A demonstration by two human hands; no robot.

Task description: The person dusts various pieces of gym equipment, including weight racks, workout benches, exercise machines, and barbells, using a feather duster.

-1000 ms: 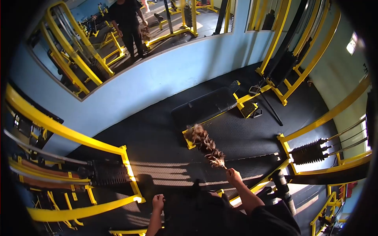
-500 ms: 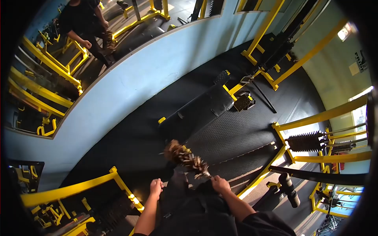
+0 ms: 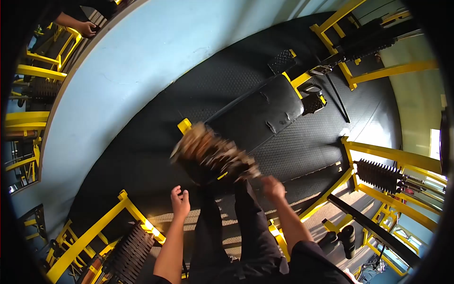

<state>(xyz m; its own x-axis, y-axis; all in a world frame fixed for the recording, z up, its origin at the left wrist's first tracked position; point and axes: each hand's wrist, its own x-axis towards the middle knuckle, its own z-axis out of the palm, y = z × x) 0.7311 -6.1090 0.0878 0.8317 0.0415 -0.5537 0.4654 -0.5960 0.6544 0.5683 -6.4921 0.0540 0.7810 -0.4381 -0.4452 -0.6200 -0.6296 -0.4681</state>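
Observation:
A brown feather duster (image 3: 215, 154), blurred by motion, reaches up and left from my right hand (image 3: 273, 188), whose fingers are closed round its handle end. Its feathers lie over the near end of a black padded bench (image 3: 265, 113) with worn spots. My left hand (image 3: 180, 201) is raised at the lower left with its fingers apart and slightly curled, and nothing is in it.
Yellow-framed machines with black weight stacks stand at the lower left (image 3: 90, 236) and right (image 3: 397, 158). A pale blue wall (image 3: 127, 71) with a mirror curves along the left. Black textured matting (image 3: 302, 146) covers the floor. A yellow frame (image 3: 338, 35) rises beyond the bench.
The view has moved closer to the bench and tilted down. The duster has swung up over the bench's near end. My left hand's fingers have spread apart.

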